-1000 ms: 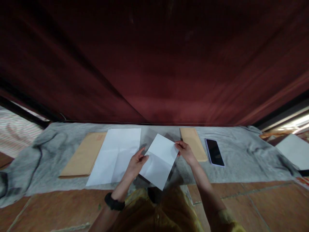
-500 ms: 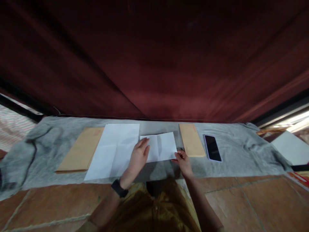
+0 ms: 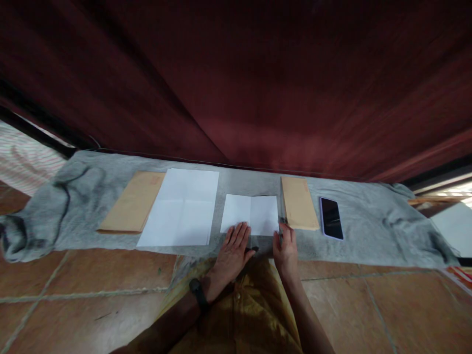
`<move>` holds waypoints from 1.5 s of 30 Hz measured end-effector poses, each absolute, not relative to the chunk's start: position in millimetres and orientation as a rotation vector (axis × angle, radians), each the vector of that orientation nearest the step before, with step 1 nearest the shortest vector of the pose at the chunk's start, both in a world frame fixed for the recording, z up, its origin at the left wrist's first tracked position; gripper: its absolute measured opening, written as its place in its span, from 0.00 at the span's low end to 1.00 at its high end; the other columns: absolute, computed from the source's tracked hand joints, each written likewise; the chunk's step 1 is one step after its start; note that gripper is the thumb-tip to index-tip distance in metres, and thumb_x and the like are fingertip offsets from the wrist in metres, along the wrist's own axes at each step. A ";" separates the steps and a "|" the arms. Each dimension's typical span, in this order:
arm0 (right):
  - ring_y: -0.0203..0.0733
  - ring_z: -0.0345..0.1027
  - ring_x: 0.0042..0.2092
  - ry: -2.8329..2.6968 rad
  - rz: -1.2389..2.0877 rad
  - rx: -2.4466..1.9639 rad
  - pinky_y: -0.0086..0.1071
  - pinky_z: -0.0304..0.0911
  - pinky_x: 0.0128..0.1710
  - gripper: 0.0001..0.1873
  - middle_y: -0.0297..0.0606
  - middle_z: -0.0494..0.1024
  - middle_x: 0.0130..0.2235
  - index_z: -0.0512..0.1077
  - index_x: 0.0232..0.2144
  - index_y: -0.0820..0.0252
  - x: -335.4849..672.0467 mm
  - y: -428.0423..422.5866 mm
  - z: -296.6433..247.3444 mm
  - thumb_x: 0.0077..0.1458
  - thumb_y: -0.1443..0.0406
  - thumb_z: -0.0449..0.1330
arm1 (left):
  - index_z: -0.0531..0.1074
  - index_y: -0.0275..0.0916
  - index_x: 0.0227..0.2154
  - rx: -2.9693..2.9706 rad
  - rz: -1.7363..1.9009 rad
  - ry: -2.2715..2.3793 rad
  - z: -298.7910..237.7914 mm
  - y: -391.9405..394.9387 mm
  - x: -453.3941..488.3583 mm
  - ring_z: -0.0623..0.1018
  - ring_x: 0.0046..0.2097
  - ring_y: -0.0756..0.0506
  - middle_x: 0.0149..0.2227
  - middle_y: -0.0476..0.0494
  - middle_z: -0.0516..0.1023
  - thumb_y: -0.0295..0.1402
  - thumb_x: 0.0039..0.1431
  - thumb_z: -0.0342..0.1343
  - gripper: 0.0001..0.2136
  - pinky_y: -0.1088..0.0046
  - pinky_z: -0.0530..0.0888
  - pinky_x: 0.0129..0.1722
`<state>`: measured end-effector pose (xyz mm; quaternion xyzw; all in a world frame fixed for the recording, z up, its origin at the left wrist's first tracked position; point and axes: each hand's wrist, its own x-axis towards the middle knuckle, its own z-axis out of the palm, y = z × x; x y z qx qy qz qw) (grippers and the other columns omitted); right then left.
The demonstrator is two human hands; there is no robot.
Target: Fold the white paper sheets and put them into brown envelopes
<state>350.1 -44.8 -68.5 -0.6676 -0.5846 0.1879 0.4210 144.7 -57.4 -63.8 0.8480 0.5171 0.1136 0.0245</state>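
Note:
A white sheet of paper (image 3: pixel 263 209), folded to a small landscape rectangle with a crease down its middle, lies on the grey cloth in front of me. My left hand (image 3: pixel 234 248) rests flat, its fingertips on the near edge of this sheet. Beside the lower right corner of the sheet is my right hand (image 3: pixel 285 246), fingers bent and thumb apart from them; whether it touches the corner is hard to see. A larger stack of white paper (image 3: pixel 180 206) with faint creases lies to the left.
Brown envelopes (image 3: pixel 129 204) lie at the left, partly under the white stack. Another brown envelope stack (image 3: pixel 299 204) is right of the folded sheet, then a phone (image 3: pixel 331 219). The grey cloth (image 3: pixel 376 226) runs across beneath a dark red curtain (image 3: pixel 250 108).
My left hand has moved from the sheet's left side to its near edge and flattened. The right hand has loosened at the corner. The sheet now lies flatter. The view has shifted slightly.

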 end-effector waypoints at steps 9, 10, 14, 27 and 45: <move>0.48 0.51 0.70 -2.325 0.269 -1.414 0.52 0.51 0.69 0.29 0.49 0.63 0.68 0.53 0.69 0.65 303.6 -63.3 -64.3 0.70 0.63 0.47 | 0.53 0.30 0.69 2.620 0.294 1.576 -66.8 -58.7 139.8 0.52 0.73 0.42 0.71 0.36 0.54 0.35 0.68 0.45 0.28 0.56 0.51 0.72; 0.48 0.51 0.70 -2.337 0.275 -1.421 0.51 0.51 0.69 0.29 0.49 0.62 0.68 0.52 0.70 0.65 303.5 -64.4 -65.2 0.71 0.63 0.47 | 0.53 0.31 0.69 2.619 0.286 1.579 -67.2 -59.5 137.9 0.52 0.73 0.42 0.72 0.37 0.54 0.35 0.68 0.46 0.29 0.57 0.51 0.72; 0.49 0.49 0.71 -2.364 0.255 -1.437 0.52 0.52 0.69 0.28 0.50 0.60 0.69 0.55 0.69 0.65 313.2 -66.0 -66.6 0.70 0.64 0.48 | 0.53 0.33 0.69 2.622 0.292 1.608 -69.7 -62.8 129.6 0.53 0.72 0.41 0.72 0.37 0.54 0.40 0.68 0.48 0.30 0.57 0.53 0.71; 0.48 0.52 0.70 -2.253 0.190 -1.525 0.51 0.55 0.67 0.29 0.47 0.62 0.68 0.50 0.71 0.58 358.2 -69.2 -78.8 0.71 0.62 0.47 | 0.44 0.29 0.71 2.580 0.331 1.753 -78.4 -74.1 98.4 0.53 0.72 0.36 0.71 0.29 0.53 0.47 0.69 0.46 0.37 0.53 0.58 0.69; 0.49 0.48 0.71 -2.288 0.315 -1.451 0.53 0.50 0.69 0.28 0.46 0.59 0.69 0.54 0.70 0.60 326.6 -64.3 -59.5 0.71 0.59 0.46 | 0.55 0.29 0.68 2.637 0.263 1.543 -59.9 -57.4 141.9 0.53 0.72 0.40 0.71 0.33 0.56 0.32 0.67 0.46 0.28 0.57 0.56 0.70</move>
